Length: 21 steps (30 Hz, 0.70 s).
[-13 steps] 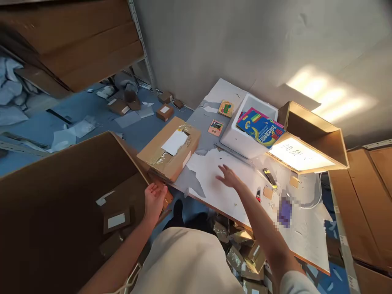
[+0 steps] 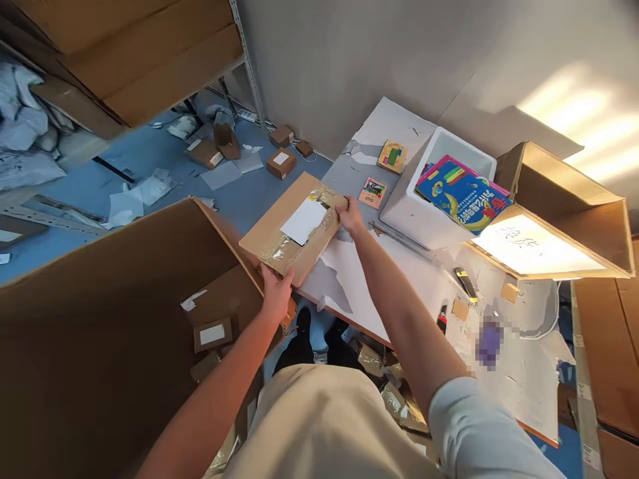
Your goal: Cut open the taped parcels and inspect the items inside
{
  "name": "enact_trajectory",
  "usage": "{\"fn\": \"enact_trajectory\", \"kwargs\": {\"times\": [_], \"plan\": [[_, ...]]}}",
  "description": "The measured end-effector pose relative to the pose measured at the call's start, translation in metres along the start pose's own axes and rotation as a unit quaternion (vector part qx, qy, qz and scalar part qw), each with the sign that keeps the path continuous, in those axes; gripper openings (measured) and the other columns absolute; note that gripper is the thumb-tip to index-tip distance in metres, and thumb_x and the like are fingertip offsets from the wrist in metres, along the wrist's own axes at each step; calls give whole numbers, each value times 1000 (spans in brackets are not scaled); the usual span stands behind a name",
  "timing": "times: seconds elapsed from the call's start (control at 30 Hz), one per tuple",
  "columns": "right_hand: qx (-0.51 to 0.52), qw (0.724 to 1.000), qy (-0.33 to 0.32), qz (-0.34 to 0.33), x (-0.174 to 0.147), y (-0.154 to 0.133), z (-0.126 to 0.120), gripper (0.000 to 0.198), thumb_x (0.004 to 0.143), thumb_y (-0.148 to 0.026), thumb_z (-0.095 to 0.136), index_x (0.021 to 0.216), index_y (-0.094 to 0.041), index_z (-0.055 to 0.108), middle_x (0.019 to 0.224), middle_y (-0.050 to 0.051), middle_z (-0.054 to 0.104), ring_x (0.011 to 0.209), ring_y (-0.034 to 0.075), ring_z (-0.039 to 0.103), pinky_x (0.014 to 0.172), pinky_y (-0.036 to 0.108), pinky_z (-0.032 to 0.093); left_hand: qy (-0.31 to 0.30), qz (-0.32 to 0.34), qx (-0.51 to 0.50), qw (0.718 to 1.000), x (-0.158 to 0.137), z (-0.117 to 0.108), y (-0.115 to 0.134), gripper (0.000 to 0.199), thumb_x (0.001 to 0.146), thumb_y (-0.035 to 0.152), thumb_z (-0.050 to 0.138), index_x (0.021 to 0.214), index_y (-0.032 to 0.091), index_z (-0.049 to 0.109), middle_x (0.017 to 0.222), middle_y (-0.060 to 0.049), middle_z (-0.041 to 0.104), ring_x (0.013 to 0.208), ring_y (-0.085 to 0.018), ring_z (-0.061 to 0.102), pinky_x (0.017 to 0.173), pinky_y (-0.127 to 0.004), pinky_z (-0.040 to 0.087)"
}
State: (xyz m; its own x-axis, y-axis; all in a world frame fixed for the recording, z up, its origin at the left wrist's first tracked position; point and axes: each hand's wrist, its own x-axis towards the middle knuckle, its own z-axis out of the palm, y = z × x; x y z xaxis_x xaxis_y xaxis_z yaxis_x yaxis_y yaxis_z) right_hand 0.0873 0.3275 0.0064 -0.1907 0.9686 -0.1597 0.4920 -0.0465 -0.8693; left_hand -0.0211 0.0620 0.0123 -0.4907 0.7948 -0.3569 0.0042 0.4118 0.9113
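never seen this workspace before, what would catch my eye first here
Both hands grip a flat taped cardboard parcel with a white label at the table's left edge: the left hand at its near corner, the right hand at its far side. Behind it, bright children's books fill a white foam box, and a big open carton stands at left.

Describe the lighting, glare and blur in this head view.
Head view: hard sunlight falls from the right, blowing out the open box's flap and streaking the wall; the big carton at left sits in shadow; the shelf at top left is smeared; a pixelated patch masks something on the table; the parcel and both hands look sharp.
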Motion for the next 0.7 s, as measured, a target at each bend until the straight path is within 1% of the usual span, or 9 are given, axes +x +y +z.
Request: {"fn": "enact_trajectory", "kwargs": {"times": [0.07, 0.13, 0.23, 0.3, 0.4, 0.5, 0.6, 0.67, 0.7], "plan": [[5, 1000, 16, 21, -17, 6, -6, 44, 77, -27, 60, 118, -15, 52, 115, 12, 64, 103, 23, 61, 96, 45, 46, 42, -32, -24, 998, -3, 3, 8, 75, 89, 40, 47, 146, 39, -2, 149, -8, 39, 128, -24, 49, 89, -46, 53], [7, 999, 34, 21, -45, 17, -24, 39, 75, -28, 63, 111, -16, 54, 108, 9, 66, 97, 22, 61, 92, 42, 48, 67, -32, -15, 997, -8, 5, 13, 75, 86, 39, 51, 146, 37, 6, 147, -7, 42, 130, -24, 47, 93, -47, 52], [16, 995, 101, -12, -105, 43, -71, 35, 74, -36, 65, 103, -18, 55, 107, 8, 64, 99, 21, 59, 92, 41, 47, 55, -12, -30, 998, -13, 13, 18, 74, 79, 40, 59, 144, 32, 23, 144, -7, 47, 129, -24, 49, 100, -45, 48], [35, 990, 137, -18, -154, 66, -110, 34, 76, -40, 63, 101, -19, 54, 107, 8, 64, 100, 21, 59, 91, 40, 47, 19, 2, -40, 999, -17, 26, 25, 72, 74, 40, 66, 139, 29, 36, 139, -7, 52, 125, -24, 52, 102, -43, 46], [69, 980, 188, 18, -230, 102, -163, 35, 76, -44, 63, 100, -20, 53, 105, 8, 63, 98, 21, 59, 91, 42, 48, -57, 13, -5, 998, -23, 59, 41, 68, 70, 42, 71, 131, 25, 48, 129, -8, 60, 118, -26, 57, 101, -42, 47], [114, 962, 241, 62, -289, 132, -196, 38, 76, -45, 65, 102, -20, 51, 106, 9, 61, 101, 23, 58, 87, 42, 52, -142, 15, 39, 989, -25, 105, 54, 70, 65, 43, 74, 129, 21, 52, 124, -10, 63, 113, -27, 60, 97, -41, 50], [176, 936, 290, 97, -322, 156, -209, 41, 75, -44, 66, 104, -21, 50, 111, 11, 57, 107, 25, 55, 80, 41, 57, -199, 24, 59, 978, -22, 149, 54, 76, 62, 42, 76, 131, 21, 52, 123, -9, 64, 109, -26, 62, 95, -40, 51], [201, 927, 297, 107, -331, 171, -213, 44, 73, -43, 68, 106, -21, 49, 114, 12, 54, 110, 25, 54, 80, 41, 59, -213, 29, 68, 974, -19, 170, 48, 76, 61, 42, 77, 131, 22, 52, 124, -8, 64, 109, -26, 62, 95, -39, 50], [206, 928, 290, 107, -333, 178, -215, 46, 72, -43, 70, 106, -21, 49, 115, 11, 53, 111, 25, 54, 81, 41, 59, -214, 32, 74, 974, -17, 177, 45, 76, 61, 42, 77, 130, 22, 52, 124, -8, 64, 109, -26, 62, 96, -39, 50]]}}
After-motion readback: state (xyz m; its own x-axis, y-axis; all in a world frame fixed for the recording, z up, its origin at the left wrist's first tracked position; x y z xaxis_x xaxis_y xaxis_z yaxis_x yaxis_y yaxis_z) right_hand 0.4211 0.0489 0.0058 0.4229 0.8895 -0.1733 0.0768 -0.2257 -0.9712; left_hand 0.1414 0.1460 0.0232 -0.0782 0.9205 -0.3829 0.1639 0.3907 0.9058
